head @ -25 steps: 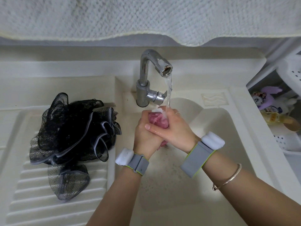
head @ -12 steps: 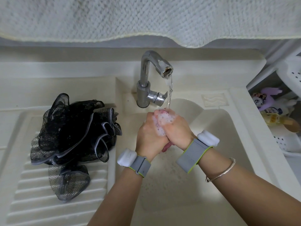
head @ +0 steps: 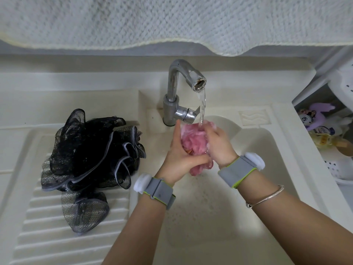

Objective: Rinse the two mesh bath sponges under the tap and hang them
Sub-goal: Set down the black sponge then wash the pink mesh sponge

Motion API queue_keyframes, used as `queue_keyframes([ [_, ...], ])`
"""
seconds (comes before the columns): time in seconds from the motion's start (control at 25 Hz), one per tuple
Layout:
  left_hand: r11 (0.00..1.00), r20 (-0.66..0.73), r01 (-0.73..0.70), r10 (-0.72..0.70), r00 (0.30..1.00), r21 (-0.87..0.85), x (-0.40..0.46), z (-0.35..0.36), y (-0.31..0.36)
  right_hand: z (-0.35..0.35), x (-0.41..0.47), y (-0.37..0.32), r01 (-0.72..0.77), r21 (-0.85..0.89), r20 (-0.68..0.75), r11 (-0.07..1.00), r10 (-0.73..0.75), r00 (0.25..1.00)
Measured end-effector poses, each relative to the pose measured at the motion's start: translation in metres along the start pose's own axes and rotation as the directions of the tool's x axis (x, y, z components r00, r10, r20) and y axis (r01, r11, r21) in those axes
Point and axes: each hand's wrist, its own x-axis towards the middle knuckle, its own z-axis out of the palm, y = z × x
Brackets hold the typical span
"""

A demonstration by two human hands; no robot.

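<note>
Water runs from the chrome tap (head: 179, 88) onto a pink mesh sponge (head: 193, 140) held over the cream sink basin (head: 254, 153). My left hand (head: 181, 155) grips the sponge from the left, thumb across its lower part. My right hand (head: 219, 144) grips it from the right, fingers curled over the top under the stream. Foam clings to the sponge's right edge. A black and grey mesh sponge (head: 89, 155) lies loose on the ribbed washboard (head: 57, 230) to the left.
A pale knitted towel (head: 172, 22) hangs across the top above the tap. At the right edge stands a white perforated rack (head: 342, 169) with bottles and a purple toy (head: 317, 117).
My hands have parted a little, and much more of the pink sponge shows between them. Less foam covers it than half a second ago.
</note>
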Motion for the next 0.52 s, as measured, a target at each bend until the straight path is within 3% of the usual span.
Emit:
queue_keyframes([
  [0.08,0.998,0.000,-0.033,0.033,0.999,0.049,0.002,-0.003,-0.004,0.001,-0.004,0.006,-0.113,0.130,0.067,0.985,0.105,0.992],
  [0.2,0.983,-0.159,0.012,0.017,0.987,0.184,-0.002,-0.002,0.000,-0.010,-0.006,0.012,0.057,-0.020,0.119,0.998,-0.054,0.991],
  [0.32,0.980,-0.215,0.041,0.003,0.977,0.197,0.000,-0.002,0.002,-0.014,-0.012,0.003,0.135,-0.018,0.263,0.991,-0.126,0.957],
  [0.4,0.973,-0.212,0.034,0.016,0.977,0.230,0.000,0.002,0.002,-0.009,-0.020,0.005,0.248,-0.182,0.319,0.952,-0.181,0.930],
  [0.52,0.901,-0.210,-0.020,0.122,0.970,0.433,-0.001,0.010,-0.001,0.006,-0.017,0.004,0.217,-0.375,0.190,0.901,-0.154,0.970],
])
